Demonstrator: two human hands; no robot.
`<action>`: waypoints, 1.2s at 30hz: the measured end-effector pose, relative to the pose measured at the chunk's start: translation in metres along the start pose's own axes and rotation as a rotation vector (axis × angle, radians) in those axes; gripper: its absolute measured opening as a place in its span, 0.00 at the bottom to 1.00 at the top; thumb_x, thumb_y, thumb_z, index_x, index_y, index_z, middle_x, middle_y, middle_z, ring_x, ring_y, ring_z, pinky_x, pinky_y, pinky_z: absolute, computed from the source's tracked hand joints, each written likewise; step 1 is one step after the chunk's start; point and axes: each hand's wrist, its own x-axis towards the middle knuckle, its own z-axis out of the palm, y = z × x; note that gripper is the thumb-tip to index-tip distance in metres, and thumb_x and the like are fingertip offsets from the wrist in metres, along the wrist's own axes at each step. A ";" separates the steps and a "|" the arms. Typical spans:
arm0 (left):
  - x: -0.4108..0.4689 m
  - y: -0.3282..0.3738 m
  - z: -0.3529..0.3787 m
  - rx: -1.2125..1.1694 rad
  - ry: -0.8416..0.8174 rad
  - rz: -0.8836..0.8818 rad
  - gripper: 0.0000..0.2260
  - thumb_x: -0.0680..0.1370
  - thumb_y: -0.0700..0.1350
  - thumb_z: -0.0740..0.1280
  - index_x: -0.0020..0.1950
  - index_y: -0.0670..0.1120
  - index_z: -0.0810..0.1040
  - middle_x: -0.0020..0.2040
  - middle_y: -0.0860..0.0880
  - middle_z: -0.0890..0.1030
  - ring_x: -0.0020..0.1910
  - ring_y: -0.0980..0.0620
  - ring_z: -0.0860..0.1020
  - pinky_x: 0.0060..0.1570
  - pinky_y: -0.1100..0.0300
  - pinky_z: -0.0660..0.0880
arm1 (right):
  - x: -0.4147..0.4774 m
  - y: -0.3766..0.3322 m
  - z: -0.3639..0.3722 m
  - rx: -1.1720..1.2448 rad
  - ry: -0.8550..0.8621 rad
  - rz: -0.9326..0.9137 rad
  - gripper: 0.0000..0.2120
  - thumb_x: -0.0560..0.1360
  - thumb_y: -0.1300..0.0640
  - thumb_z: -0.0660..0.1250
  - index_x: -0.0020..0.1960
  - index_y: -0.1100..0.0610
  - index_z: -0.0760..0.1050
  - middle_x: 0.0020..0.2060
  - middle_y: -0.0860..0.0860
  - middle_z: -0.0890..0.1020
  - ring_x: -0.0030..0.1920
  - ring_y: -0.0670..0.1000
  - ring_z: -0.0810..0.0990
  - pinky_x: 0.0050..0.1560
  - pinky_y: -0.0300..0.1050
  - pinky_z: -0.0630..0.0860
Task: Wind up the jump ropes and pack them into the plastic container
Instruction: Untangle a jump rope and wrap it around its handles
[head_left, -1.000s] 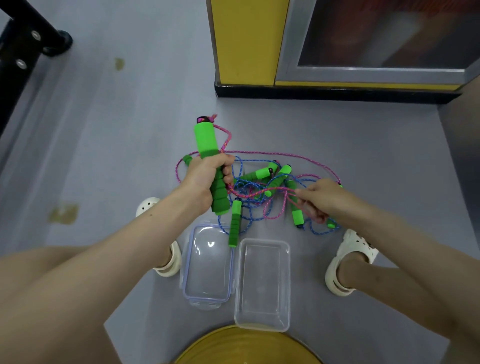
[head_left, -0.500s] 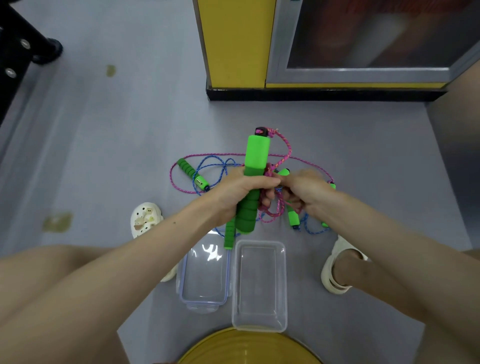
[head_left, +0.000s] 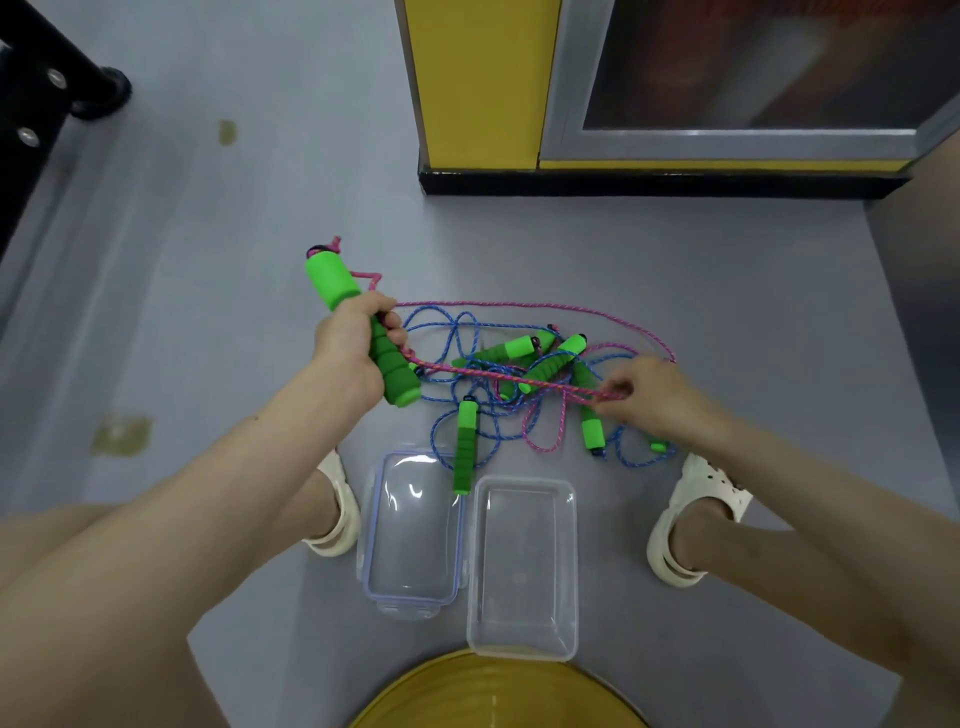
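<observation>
The grey floor (head_left: 208, 322) carries everything. The clear plastic container (head_left: 522, 482) sits open and empty nearest the person, and its lid (head_left: 410, 566) lies just beside it on the left. Beyond them the jump ropes (head_left: 467, 332) lie in a loose pile of blue and pink cord and green grips, and one loose grip (head_left: 464, 452) reaches down onto the lid's far edge.

Half a second ago both hands met at the raised handle (head_left: 335, 280), where the right one was laying cord against it. Now they are well apart again, and the pink rope (head_left: 498, 375) runs taut between them. That looks like one turn finished and the next length being drawn out, so the first rope is only partly wound and nothing is packed yet.

The left hand (head_left: 350, 348) holds the handle tilted up and away to the left. Its fingers (head_left: 392, 332) are curled tight round the middle, trapping the pink cord there. The right hand (head_left: 654, 397) is stretched out low over the pile's right side, palm down, its thumb and fingertips (head_left: 618, 391) pinching the pink strand.
</observation>
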 end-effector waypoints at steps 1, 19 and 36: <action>0.004 0.002 -0.006 -0.003 0.028 0.014 0.11 0.75 0.35 0.62 0.35 0.45 0.66 0.21 0.51 0.69 0.17 0.56 0.65 0.20 0.70 0.63 | 0.001 0.005 0.001 -0.076 0.008 -0.006 0.08 0.74 0.57 0.69 0.41 0.63 0.80 0.33 0.55 0.77 0.35 0.50 0.72 0.30 0.37 0.63; 0.019 0.018 -0.045 0.038 0.375 0.086 0.08 0.72 0.34 0.62 0.36 0.44 0.68 0.26 0.48 0.71 0.18 0.53 0.67 0.25 0.64 0.66 | 0.006 0.021 -0.043 -0.059 0.334 0.149 0.22 0.76 0.51 0.65 0.27 0.59 0.71 0.26 0.56 0.74 0.29 0.55 0.73 0.28 0.46 0.66; -0.024 -0.025 0.018 0.577 -0.032 0.390 0.09 0.73 0.34 0.67 0.34 0.43 0.72 0.27 0.47 0.74 0.21 0.55 0.70 0.26 0.62 0.70 | 0.000 -0.041 -0.079 1.366 -0.031 0.216 0.22 0.75 0.55 0.60 0.23 0.51 0.61 0.14 0.45 0.62 0.14 0.43 0.58 0.17 0.32 0.55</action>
